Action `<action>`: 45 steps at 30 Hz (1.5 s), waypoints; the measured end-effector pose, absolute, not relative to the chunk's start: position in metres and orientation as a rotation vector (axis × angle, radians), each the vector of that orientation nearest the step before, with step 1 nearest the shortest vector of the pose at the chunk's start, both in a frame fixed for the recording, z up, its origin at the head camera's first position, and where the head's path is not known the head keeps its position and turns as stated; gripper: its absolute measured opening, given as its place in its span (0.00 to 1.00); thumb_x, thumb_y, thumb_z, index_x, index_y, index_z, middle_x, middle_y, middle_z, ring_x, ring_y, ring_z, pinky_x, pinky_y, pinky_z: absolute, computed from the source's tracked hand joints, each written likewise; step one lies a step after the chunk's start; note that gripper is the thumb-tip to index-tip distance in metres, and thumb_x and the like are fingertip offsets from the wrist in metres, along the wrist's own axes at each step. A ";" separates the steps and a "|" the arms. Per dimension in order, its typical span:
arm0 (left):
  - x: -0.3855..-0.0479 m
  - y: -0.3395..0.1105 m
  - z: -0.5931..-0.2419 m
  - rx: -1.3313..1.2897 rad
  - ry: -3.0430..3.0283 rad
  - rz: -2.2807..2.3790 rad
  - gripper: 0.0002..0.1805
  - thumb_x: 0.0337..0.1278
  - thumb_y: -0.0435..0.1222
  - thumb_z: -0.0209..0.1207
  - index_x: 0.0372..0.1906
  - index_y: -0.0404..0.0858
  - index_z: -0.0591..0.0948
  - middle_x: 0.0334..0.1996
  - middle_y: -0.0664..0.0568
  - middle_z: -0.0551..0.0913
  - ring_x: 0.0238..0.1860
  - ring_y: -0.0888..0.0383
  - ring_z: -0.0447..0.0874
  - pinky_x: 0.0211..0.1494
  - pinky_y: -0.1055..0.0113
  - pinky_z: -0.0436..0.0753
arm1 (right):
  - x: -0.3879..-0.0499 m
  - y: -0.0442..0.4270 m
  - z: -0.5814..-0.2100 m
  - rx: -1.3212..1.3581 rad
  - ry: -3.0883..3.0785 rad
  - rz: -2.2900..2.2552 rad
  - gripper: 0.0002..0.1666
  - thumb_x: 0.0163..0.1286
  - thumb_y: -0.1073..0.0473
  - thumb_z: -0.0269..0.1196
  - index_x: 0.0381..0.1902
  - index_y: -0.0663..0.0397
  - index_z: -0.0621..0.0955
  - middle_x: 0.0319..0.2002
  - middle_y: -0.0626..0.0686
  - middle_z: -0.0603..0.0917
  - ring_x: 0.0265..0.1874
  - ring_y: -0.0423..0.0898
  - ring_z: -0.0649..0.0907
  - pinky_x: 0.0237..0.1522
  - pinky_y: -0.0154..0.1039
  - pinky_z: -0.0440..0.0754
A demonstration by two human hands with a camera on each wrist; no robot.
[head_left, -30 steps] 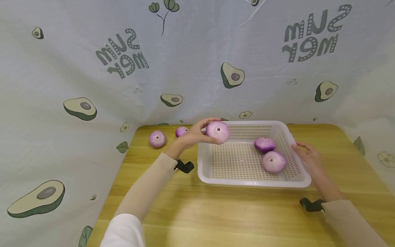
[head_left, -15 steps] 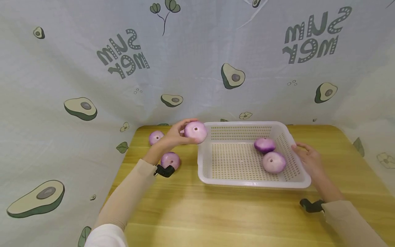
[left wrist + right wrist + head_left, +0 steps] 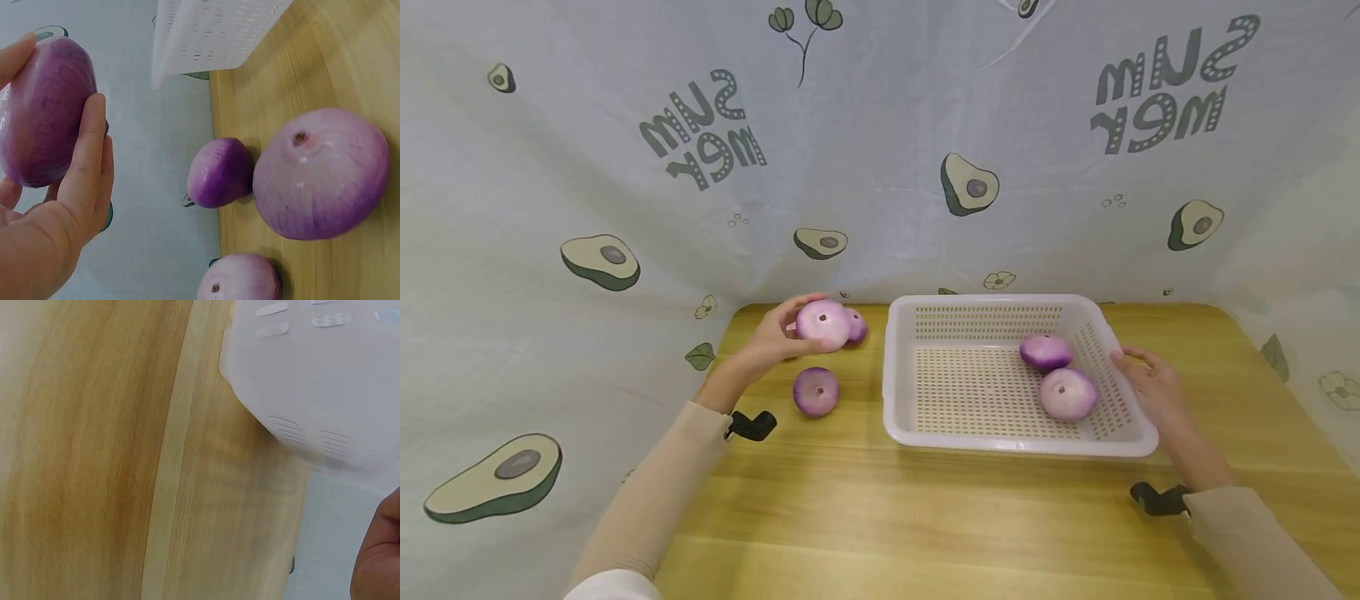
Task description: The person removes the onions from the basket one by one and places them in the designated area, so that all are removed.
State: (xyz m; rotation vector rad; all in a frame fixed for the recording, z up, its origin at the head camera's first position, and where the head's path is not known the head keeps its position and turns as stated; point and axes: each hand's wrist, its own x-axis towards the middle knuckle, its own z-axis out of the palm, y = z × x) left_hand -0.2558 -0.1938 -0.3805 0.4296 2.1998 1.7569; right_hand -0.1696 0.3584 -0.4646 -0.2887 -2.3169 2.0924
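In the head view my left hand (image 3: 778,335) grips a purple onion (image 3: 822,325) above the table's left part, thumb beneath and fingers over the far side. The left wrist view shows the same held onion (image 3: 53,112) with fingers curled round it. Below lie a large onion (image 3: 322,175), a smaller darker one (image 3: 220,172) and a paler one (image 3: 240,279). In the head view the left hand and held onion partly hide two of these. My right hand (image 3: 1153,387) holds the right rim of a white plastic basket (image 3: 1000,444); some of its fingers are hidden.
Two onions, one darker (image 3: 1045,352) and one paler (image 3: 1067,395), sit at the right inside the basket. Everything stands on a wooden table (image 3: 925,525), backed by a pale curtain (image 3: 865,150) printed with avocados.
My left hand has moved left with the onion, from over the basket's left rim to above the onions on the table. The right hand and basket stay where they were.
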 end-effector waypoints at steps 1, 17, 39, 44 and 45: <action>-0.255 -0.197 -0.381 0.418 2.211 1.756 0.43 0.50 0.31 0.74 0.72 0.49 0.68 0.65 0.47 0.71 0.55 0.45 0.79 0.51 0.60 0.82 | -0.170 0.359 -0.465 -0.294 -2.313 2.101 0.08 0.77 0.49 0.58 0.49 0.28 0.71 0.31 0.37 0.86 0.27 0.39 0.87 0.26 0.38 0.86; -0.250 -0.250 -0.408 0.322 2.301 1.771 0.44 0.51 0.25 0.71 0.74 0.40 0.65 0.69 0.42 0.66 0.61 0.42 0.71 0.54 0.66 0.79 | -0.168 0.356 -0.462 -0.347 -2.315 2.080 0.14 0.76 0.47 0.59 0.57 0.34 0.73 0.30 0.37 0.86 0.27 0.40 0.87 0.27 0.39 0.87; -0.244 -0.298 -0.458 0.137 2.397 1.657 0.46 0.52 0.26 0.70 0.76 0.33 0.59 0.74 0.34 0.58 0.73 0.38 0.51 0.73 0.42 0.57 | -0.166 0.355 -0.463 -0.311 -2.207 2.180 0.09 0.75 0.49 0.60 0.49 0.30 0.73 0.31 0.39 0.87 0.28 0.40 0.88 0.27 0.39 0.87; -0.245 -0.303 -0.470 0.090 2.425 1.613 0.46 0.53 0.27 0.70 0.75 0.32 0.60 0.73 0.34 0.59 0.72 0.39 0.54 0.68 0.48 0.66 | -0.165 0.354 -0.463 -0.309 -2.222 2.159 0.08 0.75 0.49 0.60 0.48 0.30 0.73 0.30 0.39 0.87 0.27 0.40 0.87 0.27 0.39 0.87; -0.245 -0.304 -0.472 0.085 2.427 1.612 0.46 0.53 0.27 0.70 0.75 0.32 0.60 0.73 0.33 0.59 0.72 0.38 0.54 0.68 0.47 0.66 | -0.165 0.354 -0.463 -0.306 -2.224 2.157 0.08 0.75 0.49 0.60 0.48 0.30 0.73 0.30 0.39 0.87 0.27 0.40 0.87 0.27 0.39 0.87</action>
